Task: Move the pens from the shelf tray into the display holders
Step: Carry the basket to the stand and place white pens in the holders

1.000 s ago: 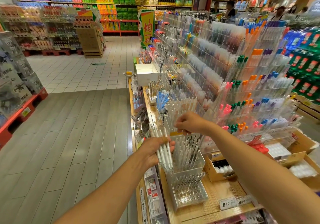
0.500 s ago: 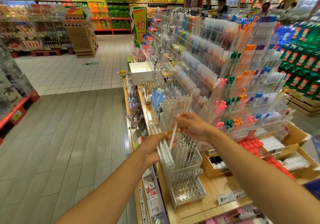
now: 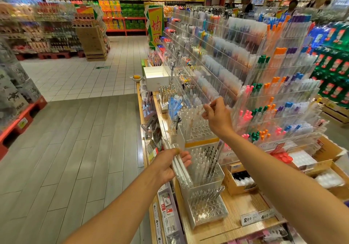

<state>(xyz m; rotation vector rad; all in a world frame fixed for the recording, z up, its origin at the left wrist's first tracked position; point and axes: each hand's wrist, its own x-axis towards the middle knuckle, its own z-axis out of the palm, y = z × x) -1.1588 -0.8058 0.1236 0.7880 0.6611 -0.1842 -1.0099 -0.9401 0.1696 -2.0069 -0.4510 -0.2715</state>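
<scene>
The left hand (image 3: 168, 163) holds a bundle of white pens (image 3: 180, 165) low and near, just left of the clear display holders; its grip is curled round the bundle, thumb on top, and the pens slant from far-left down to near-right, their lower ends in front of the middle holder's left wall. The right hand (image 3: 217, 115) is raised farther off, in front of the tiered acrylic rack (image 3: 236, 58), its fingertips pinched together on what looks like a single pale pen (blurred, so its outline is hard to follow) above the far holder (image 3: 196, 130). That holder is a clear perforated box with a few pale pens standing at its left side and many open holes. The middle holder (image 3: 204, 170), just nearer, is packed with upright white and dark pens. The nearest holder (image 3: 206, 208) holds a row of pens at its far side, with bare holes in front. All three stand on a wooden surface (image 3: 243, 204), beside price tags (image 3: 257, 217) at the near right. Cardboard boxes (image 3: 238, 181) sit to the right of the holders.
</scene>
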